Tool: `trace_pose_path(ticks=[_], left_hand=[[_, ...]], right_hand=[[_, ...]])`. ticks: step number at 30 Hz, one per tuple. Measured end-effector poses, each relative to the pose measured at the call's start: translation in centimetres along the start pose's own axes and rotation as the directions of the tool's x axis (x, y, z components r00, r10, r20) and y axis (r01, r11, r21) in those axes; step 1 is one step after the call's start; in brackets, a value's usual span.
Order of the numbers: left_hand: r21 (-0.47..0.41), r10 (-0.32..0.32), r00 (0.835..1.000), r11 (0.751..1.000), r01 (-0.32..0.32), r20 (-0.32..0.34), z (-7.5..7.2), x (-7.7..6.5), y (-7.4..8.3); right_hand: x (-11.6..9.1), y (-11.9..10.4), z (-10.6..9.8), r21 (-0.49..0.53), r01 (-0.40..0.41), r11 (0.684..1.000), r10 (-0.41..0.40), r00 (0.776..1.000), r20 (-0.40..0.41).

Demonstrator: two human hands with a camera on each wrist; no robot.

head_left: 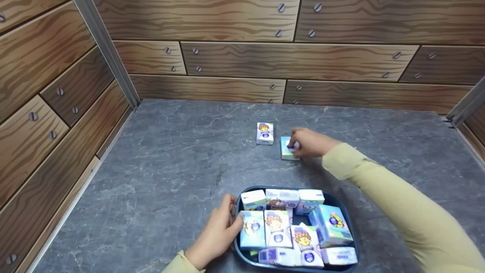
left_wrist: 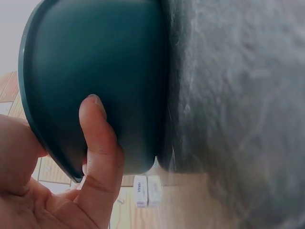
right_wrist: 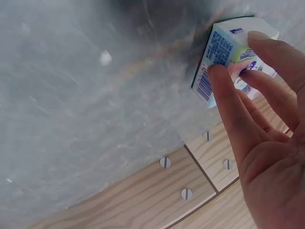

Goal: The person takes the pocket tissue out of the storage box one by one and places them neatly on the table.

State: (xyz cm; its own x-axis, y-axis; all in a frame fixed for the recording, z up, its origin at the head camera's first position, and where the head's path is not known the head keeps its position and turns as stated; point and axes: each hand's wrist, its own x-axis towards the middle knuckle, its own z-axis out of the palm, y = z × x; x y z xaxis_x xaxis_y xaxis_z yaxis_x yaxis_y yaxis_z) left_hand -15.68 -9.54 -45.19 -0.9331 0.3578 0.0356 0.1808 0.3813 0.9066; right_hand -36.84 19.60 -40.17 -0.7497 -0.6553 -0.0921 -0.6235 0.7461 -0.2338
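In the head view my left hand (head_left: 218, 227) grips the left rim of a dark teal plastic tub (head_left: 352, 218). Its thumb goes over the edge while a finger presses the tub's outer wall (left_wrist: 95, 52) in the left wrist view. The tub holds several small tissue packs, blue ones (head_left: 253, 229) and white-and-purple ones (head_left: 278, 227). Beyond the tub, my right hand (head_left: 312, 143) pinches a blue tissue pack (head_left: 287, 151) at the tabletop. Thumb and fingers span that pack's sides in the right wrist view, with its barcode side (right_wrist: 209, 71) showing.
A white-and-purple tissue pack (head_left: 265, 133) stands just left of the blue one, farther back. The grey marbled tabletop (head_left: 170, 159) is bounded by wood-patterned panels at the back (head_left: 227, 60), left and right.
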Motion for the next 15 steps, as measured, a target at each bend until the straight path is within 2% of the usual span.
trace_pose_path(ticks=[5,12,15], left_hand=[[-0.029,-0.004,1.000,1.000,0.004,0.011,0.2,0.0,-0.1],[-0.044,-0.005,1.000,0.999,0.005,0.016,0.1,0.1,-0.3],[-0.054,-0.007,1.000,0.998,0.007,0.016,-0.2,0.3,-0.3]], right_hand=[[2.1,0.5,-0.6,-0.049,-0.007,0.999,0.008,1.000,0.024],[4.2,0.8,-1.1,-0.035,-0.124,0.992,0.126,0.990,0.066],[5.1,0.9,-1.5,-0.039,-0.131,0.991,0.133,0.990,0.049]])
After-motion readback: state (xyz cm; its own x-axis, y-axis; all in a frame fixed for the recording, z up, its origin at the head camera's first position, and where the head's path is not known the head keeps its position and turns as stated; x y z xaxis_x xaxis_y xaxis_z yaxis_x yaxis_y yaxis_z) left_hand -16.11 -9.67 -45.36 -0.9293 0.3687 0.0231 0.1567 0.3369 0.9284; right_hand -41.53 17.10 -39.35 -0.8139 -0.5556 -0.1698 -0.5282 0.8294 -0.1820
